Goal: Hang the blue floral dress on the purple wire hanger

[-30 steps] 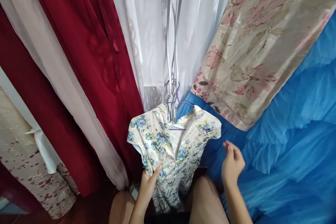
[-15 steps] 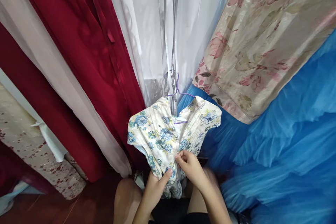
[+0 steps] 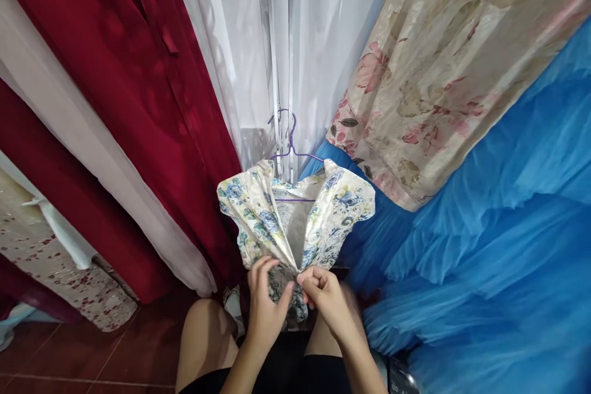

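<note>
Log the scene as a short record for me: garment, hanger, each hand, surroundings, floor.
Garment: short-sleeved blue-flowered garment, neck opening spread
Hanger: purple hanger, inside the garment's shoulders
Left hand: open, over the garment's front, thumb apart from fingers; contact unclear
Right hand: fingertips pinched at the opening's lower end
Picture left: red cloth
Behind hanger: white cloth
Picture right: beige floral cloth, blue ruffled fabric
Floor: reddish tiles

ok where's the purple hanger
The hanger is central in the head view, partly inside the floral garment, in front of the white fabric.
</note>
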